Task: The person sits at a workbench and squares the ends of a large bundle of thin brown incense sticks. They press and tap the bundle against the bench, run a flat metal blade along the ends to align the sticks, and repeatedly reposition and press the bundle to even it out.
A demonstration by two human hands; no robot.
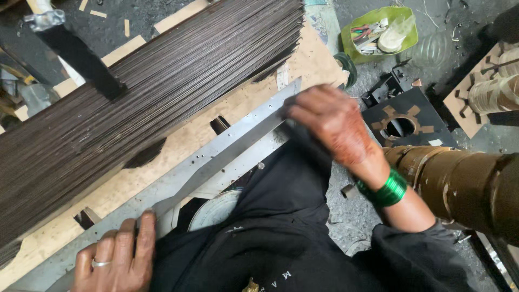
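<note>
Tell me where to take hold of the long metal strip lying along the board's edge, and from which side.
Grip the metal strip at its two ends, from the near side. It is long, thin and flat, slanting along the wooden board, with the stack of dark sheets crowding its far side. The right hand already rests on the upper end, the left hand by the lower.
</note>
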